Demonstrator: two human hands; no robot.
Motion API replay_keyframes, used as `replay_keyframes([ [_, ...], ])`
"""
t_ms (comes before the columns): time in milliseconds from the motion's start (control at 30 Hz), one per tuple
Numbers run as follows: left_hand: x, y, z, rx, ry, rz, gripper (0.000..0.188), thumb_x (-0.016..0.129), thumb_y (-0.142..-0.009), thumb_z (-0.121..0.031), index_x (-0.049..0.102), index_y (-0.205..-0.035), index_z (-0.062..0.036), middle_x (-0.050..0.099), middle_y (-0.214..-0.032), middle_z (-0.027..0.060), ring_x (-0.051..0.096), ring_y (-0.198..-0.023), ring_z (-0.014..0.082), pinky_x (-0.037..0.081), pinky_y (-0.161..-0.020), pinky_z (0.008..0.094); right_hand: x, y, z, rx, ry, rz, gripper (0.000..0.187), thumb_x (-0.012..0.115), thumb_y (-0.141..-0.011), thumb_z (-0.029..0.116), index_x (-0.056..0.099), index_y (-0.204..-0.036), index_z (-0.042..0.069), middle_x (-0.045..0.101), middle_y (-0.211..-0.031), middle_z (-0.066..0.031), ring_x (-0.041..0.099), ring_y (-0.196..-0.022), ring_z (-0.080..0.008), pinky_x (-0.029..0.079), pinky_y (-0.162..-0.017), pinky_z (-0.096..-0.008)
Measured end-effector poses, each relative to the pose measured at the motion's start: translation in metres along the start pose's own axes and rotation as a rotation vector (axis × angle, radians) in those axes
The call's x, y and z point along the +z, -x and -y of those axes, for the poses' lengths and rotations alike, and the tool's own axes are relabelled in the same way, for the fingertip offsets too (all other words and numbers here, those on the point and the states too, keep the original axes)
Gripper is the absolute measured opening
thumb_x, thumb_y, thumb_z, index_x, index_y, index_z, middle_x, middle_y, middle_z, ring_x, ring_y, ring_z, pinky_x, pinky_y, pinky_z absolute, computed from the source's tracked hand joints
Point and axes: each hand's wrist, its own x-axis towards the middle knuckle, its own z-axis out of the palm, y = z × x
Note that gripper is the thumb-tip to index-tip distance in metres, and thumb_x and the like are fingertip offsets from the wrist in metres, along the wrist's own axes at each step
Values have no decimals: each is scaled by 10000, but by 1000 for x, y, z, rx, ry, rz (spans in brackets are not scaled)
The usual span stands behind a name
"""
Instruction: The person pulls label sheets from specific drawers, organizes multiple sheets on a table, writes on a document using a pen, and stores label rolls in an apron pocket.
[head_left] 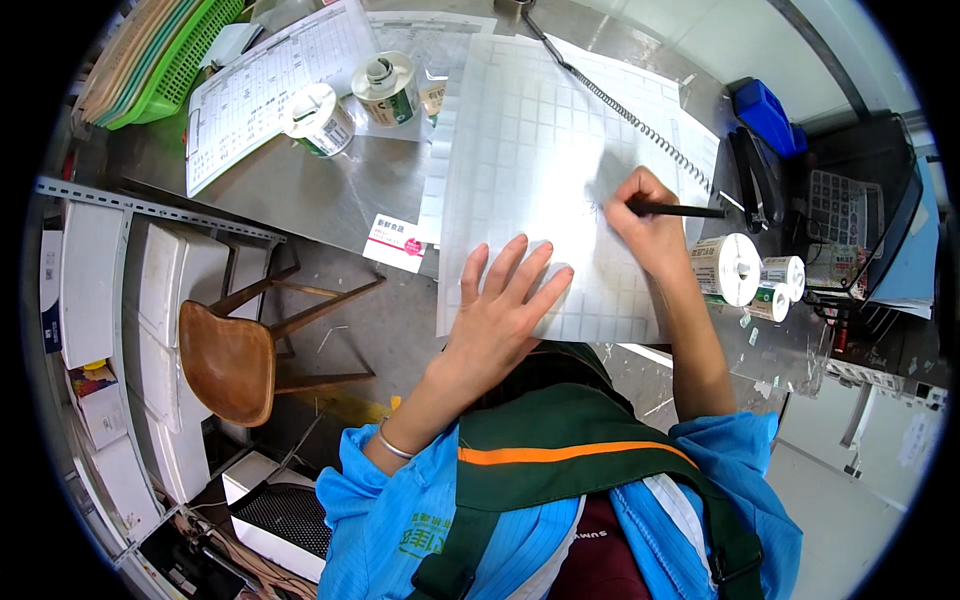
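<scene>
My right hand (646, 222) grips a black pen (682, 210), its tip on a large white sheet with a printed grid (540, 130). Small dark strokes show beside the pen tip. Flat on the same sheet, fingers spread, my left hand (505, 318) presses near its front left part. What lies under the sheet shows only at the edges, as more paper. A coiled black cord (635, 115) runs across the sheet's far right part toward the pen. A small white and pink card (394, 243) lies at the table edge left of the sheet.
Two label rolls (385, 88) stand on papers at the far left, near a green basket (190, 70). More label rolls (727, 270) sit to the right, by a black stapler (752, 180), a blue object (768, 115) and a black tray (865, 200). A wooden chair (228, 362) stands at lower left.
</scene>
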Motion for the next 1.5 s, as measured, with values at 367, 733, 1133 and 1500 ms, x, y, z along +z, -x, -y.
replay_keyframes([
  [367, -6, -4, -4, -22, 5, 50, 804, 797, -528, -129, 495, -1272, -152, 401, -1344, 96, 307, -1290, 299, 163, -1063, 480, -10, 9, 27, 107, -394, -155, 175, 620, -791, 95, 496, -672, 61, 494, -597, -1, 453, -551, -60, 343, -493, -204],
  [733, -31, -20, -56, 21, 170, 17, 658, 696, -762, -331, 450, -1294, -33, 456, -1293, 153, 416, -1200, 307, 305, -966, 411, -49, 53, 39, 262, 159, 119, 399, 620, -861, 301, 501, -1051, -29, 579, -668, -117, 568, -598, -266, 444, -551, -348],
  [1133, 24, -12, -109, 8, -274, -446, 302, 576, -858, -13, 550, -1154, 43, 584, -1123, 135, 521, -1076, 263, 429, -932, 332, -331, 310, -26, -255, 501, -873, 138, 613, -811, 2, 633, -947, 15, 612, -862, -82, 578, -689, -147, 477, -606, -269],
  [1500, 172, -134, -638, 818, 1452, 1001, 147, 533, -866, -29, 581, -980, 49, 584, -1006, 285, 605, -877, 382, 484, -783, 470, -688, 635, -216, 103, -64, -1854, 298, 512, -849, 71, 522, -1145, 40, 527, -1118, -58, 503, -849, -108, 424, -658, -235],
])
